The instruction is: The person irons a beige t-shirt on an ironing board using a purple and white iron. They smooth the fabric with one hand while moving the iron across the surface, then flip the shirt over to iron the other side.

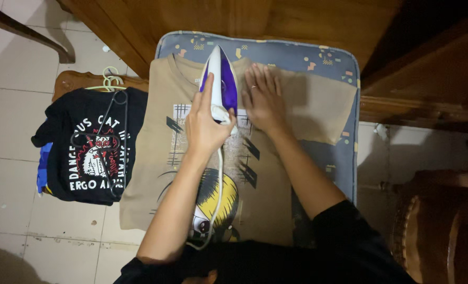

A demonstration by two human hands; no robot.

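A beige T-shirt with a dark and yellow printed picture lies spread on a blue-grey patterned ironing pad. My left hand grips the handle of a white and purple iron, which stands flat on the shirt's chest near the collar, tip pointing away from me. Its white cord runs back toward my body. My right hand lies flat, palm down, on the shirt just right of the iron, fingers spread a little, a ring on one finger.
A black printed T-shirt with a pale green hanger lies on a wooden seat left of the pad, over blue cloth. Wooden furniture stands behind; a wooden chair at right. White tiles cover the floor.
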